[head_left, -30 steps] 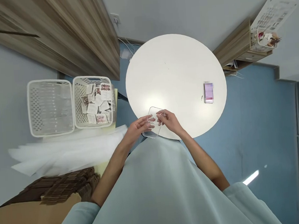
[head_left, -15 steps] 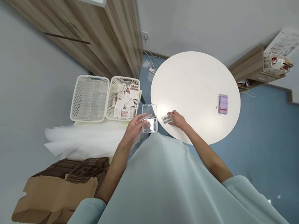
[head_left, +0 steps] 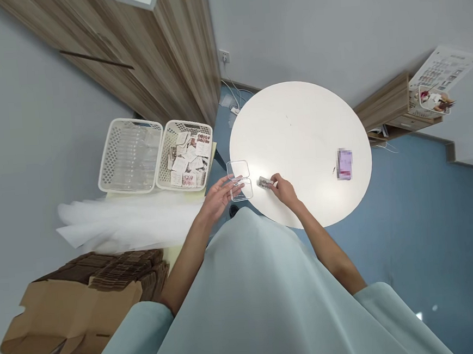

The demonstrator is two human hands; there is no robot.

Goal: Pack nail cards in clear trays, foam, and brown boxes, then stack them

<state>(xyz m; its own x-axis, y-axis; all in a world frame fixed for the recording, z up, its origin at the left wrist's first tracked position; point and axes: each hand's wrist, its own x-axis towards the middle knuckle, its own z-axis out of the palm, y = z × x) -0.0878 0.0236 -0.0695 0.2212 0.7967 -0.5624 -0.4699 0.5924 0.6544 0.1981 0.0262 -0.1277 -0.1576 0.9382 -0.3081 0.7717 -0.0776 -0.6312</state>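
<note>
My left hand [head_left: 217,197] grips a small clear plastic case [head_left: 241,190] by its left side, near the hinge. The case stands open, its lid folded back away from me, over the near left edge of the round white table. In my right hand [head_left: 283,188] is a small card of press-on nails [head_left: 265,183], pinched by its right end between thumb and fingers. The card is tilted, so its rows of nails show only edge-on. A narrow gap lies between card and case.
To the left stand a basket of clear cases [head_left: 106,154] and a basket of nail cards [head_left: 163,169]. White sheets [head_left: 129,223] and folded cardboard boxes [head_left: 74,304] lie nearer me. A blurred purple item [head_left: 344,164] rests on the round table [head_left: 298,123].
My right hand has tipped the nail card from nearly flat to tilted. The clear case has risen slightly in my left hand. The whole view has shifted a little.
</note>
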